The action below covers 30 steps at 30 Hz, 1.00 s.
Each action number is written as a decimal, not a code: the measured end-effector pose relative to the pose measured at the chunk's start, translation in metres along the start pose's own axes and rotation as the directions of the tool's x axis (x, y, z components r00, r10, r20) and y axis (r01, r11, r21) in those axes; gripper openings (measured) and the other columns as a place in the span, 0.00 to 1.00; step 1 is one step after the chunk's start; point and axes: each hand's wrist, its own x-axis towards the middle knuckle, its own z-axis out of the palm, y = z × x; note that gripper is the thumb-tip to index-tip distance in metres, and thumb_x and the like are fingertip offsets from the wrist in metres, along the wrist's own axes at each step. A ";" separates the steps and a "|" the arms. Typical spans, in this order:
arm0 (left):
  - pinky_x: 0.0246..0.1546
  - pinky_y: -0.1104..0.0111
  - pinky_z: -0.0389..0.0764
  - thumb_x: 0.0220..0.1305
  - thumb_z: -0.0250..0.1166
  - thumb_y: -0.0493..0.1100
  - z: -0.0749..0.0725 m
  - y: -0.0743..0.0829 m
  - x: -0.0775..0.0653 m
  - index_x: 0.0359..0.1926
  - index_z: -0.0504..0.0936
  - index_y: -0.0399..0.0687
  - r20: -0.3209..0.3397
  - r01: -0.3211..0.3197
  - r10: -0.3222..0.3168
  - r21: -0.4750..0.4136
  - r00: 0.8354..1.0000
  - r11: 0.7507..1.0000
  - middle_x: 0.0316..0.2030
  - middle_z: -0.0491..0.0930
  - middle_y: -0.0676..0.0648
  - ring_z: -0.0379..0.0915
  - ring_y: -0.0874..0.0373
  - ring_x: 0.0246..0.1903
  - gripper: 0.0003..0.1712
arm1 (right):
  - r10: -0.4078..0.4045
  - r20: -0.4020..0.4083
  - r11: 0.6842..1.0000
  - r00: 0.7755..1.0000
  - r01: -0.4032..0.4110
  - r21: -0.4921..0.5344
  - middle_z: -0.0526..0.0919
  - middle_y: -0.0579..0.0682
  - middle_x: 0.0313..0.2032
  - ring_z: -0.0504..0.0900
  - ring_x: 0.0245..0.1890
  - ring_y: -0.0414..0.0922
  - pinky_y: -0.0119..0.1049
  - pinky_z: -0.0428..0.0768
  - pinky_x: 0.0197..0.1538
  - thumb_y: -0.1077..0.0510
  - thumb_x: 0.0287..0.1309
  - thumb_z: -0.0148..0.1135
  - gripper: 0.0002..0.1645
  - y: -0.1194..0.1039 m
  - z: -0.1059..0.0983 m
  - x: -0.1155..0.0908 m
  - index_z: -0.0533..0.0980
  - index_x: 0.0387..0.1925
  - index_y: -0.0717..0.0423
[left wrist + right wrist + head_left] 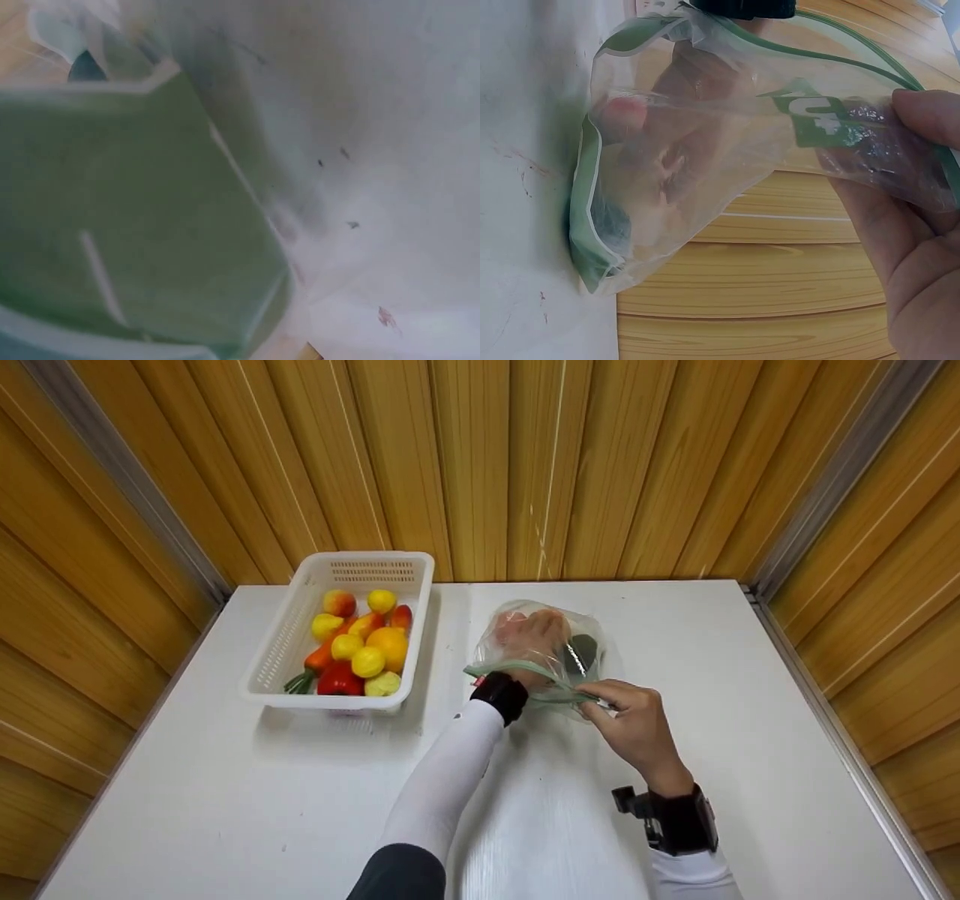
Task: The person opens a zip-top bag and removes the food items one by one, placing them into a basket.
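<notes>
A clear zip bag (592, 626) with a green zip rim lies on the white table. My left hand (534, 639) reaches through its mouth up to the wrist and is seen through the film. Beside its fingers show a pinkish round thing (510, 625) and an orange-red one; whether the fingers grip either, I cannot tell. A dark green fruit (580, 654) lies on the bag's right side. My right hand (634, 720) pinches the rim at the right corner between thumb and fingers. The bag's green band (135, 202) fills much of the left wrist view.
To the left stands a white basket (259, 660) of fruit and vegetables: several yellow lemons (367, 661), an orange (388, 648), a carrot (319, 660), a red tomato-like piece (340, 679) and a peach (339, 603). Wood-patterned walls (472, 472) border the white table (337, 780).
</notes>
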 end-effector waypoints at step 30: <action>0.52 0.52 0.79 0.68 0.55 0.61 -0.016 -0.011 -0.006 0.54 0.80 0.59 0.083 0.002 -0.021 0.230 0.996 0.973 0.49 0.82 0.53 0.79 0.53 0.49 0.21 | 0.043 0.019 0.999 0.999 -0.042 -0.029 0.91 0.53 0.36 0.86 0.34 0.36 0.18 0.76 0.38 0.76 0.51 0.70 0.15 -0.002 0.002 0.002 0.89 0.40 0.62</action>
